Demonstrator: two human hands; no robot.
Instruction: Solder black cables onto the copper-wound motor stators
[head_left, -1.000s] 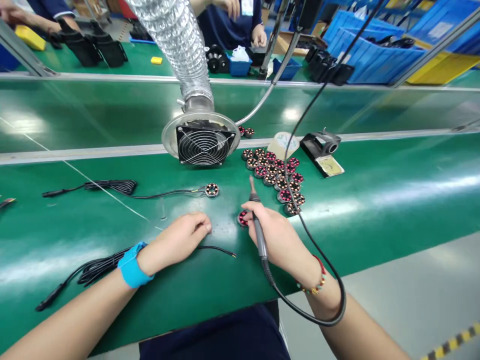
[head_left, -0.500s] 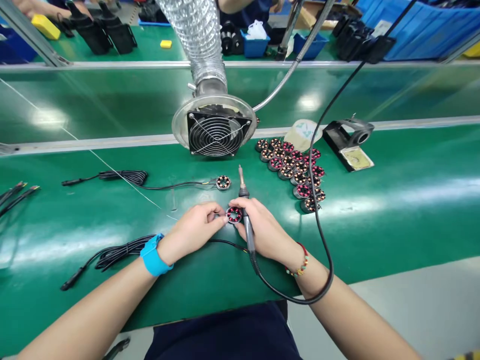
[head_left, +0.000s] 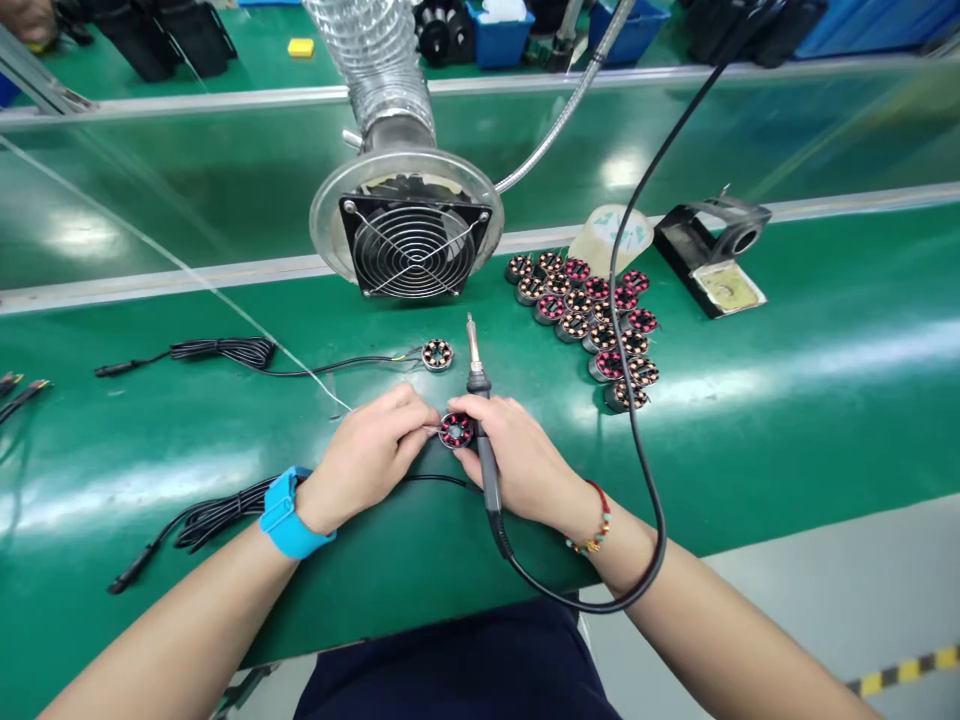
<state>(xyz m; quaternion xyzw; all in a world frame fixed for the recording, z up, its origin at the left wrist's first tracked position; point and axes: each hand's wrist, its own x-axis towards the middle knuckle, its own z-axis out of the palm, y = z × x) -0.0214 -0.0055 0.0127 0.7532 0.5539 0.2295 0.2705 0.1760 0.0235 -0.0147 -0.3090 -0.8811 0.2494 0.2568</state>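
My right hand (head_left: 517,450) is closed around a soldering iron (head_left: 489,470), its bare tip pointing away from me. The same hand's thumb and forefinger hold a small round motor stator (head_left: 455,430) with red windings. My left hand (head_left: 379,450), wearing a blue wristband, is closed in a pinch at the stator's left edge. A thin pale solder wire (head_left: 217,292) runs from the upper left into this hand, and a short end shows at the fingertips. Just beyond lies a copper-wound stator (head_left: 436,354) beside the end of a bundled black cable (head_left: 225,350).
A fume fan (head_left: 416,248) hangs ahead on a foil duct. Several stators (head_left: 574,325) stand grouped at the right, near an iron stand (head_left: 712,250). The iron's black cord (head_left: 637,440) loops over my right forearm. Another coiled cable (head_left: 225,515) lies by my left wrist.
The view has tilted down and shifted slightly. Both hands keep hold of the stator, iron and solder wire; my left fingertips sit slightly farther from the stator's rim.
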